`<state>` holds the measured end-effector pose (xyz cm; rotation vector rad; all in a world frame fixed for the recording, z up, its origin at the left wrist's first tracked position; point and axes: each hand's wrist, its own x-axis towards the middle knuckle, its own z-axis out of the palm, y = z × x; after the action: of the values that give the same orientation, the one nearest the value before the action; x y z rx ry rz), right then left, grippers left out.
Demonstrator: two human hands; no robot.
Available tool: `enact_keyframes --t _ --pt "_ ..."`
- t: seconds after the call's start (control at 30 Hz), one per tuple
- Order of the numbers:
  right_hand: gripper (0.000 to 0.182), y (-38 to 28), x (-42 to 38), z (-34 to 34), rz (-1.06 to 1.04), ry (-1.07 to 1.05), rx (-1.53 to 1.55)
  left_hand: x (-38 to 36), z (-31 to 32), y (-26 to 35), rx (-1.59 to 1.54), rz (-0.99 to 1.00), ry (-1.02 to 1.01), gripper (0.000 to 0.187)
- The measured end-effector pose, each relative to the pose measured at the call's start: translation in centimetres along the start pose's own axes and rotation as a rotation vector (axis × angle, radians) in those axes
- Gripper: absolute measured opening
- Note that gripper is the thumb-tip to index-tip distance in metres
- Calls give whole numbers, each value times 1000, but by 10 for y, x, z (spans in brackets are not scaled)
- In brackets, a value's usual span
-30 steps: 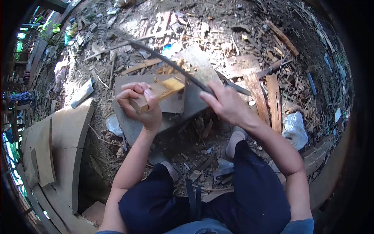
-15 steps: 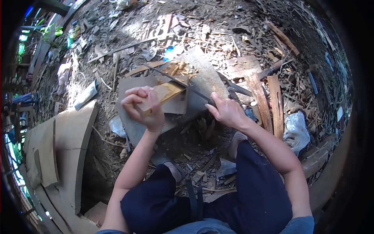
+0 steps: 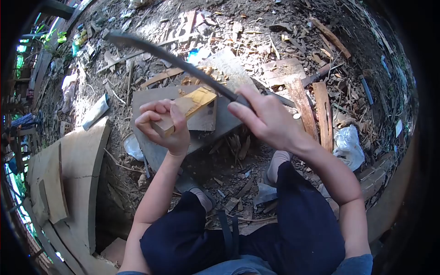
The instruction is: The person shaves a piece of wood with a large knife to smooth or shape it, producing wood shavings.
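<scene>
My left hand point(image 3: 166, 126) is closed around the near end of a short block of wood point(image 3: 195, 101). The block's far end shows fresh yellow cut faces and lies over a flat board point(image 3: 206, 120). In my right hand point(image 3: 270, 117) is the handle of a long dark machete point(image 3: 176, 62). Its blade is raised and slants up to the left, above the wood block and apart from it. Yellow wood chips point(image 3: 201, 75) lie on the grey slab point(image 3: 236, 75) beyond the block.
Large planks point(image 3: 78, 169) lean at the left. A second knife with a brown handle point(image 3: 323, 71) lies at the right, beside strips of wood point(image 3: 324, 117). A clear plastic bag point(image 3: 348, 146) is on the ground there. Wood scraps and litter cover the soil.
My right hand has lifted the machete, and its blade has risen from the wood block. My left hand has shifted slightly left with the block still in its grip.
</scene>
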<state>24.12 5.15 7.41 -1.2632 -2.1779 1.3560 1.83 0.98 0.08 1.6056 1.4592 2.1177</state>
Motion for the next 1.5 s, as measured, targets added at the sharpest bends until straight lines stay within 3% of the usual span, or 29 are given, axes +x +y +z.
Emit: enact_keyframes --t 0.1,0.2,0.27,0.3,0.43,0.5,0.57,0.6,0.67,0.73,0.8,0.87,1.0,1.1,1.23,1.33,1.4,1.5 --pt "36 -20 -5 -5 -188 132 101 1 2 1 -52 -16 7 38" --pt "35 20 -6 21 -283 276 3 2 3 3 24 -29 -27 34" --pt "35 69 0 48 168 -73 -558 2 2 3 31 -6 -26 34" --pt "35 75 1 49 160 -64 -559 2 1 4 30 -7 -35 34" --pt "39 79 5 43 97 -11 -255 7 -1 3 38 7 -61 34" --pt "40 46 5 21 80 -41 -60 5 3 3 12 4 -19 33" --pt "35 16 3 6 -51 77 15 3 3 2 21 -20 -11 33" --pt "35 2 1 1 -39 68 19 3 3 2 30 -16 9 33" --pt "33 -15 -1 -3 -232 277 41 3 3 2 -1 -20 3 33" --pt "33 -3 -3 7 -256 278 51 4 2 3 38 -19 -20 33" --pt "31 38 0 34 -84 150 -288 5 0 2 29 -7 -31 34" --pt "33 82 4 53 50 75 -440 4 0 5 10 -16 -47 33" --pt "33 91 12 48 -27 107 -381 6 -2 2 1 -29 -39 33" --pt "35 43 12 20 7 -1 -229 5 -2 0 5 1 -33 33" --pt "33 -9 3 -3 -175 122 -53 6 -1 2 18 -5 -26 32" --pt "33 11 0 13 -308 227 -21 5 -2 1 34 -12 -34 32" --pt "35 53 0 37 55 4 -388 6 -1 3 52 -16 -38 33" --pt "36 89 2 55 65 33 -393 5 0 0 -18 -11 -57 33"
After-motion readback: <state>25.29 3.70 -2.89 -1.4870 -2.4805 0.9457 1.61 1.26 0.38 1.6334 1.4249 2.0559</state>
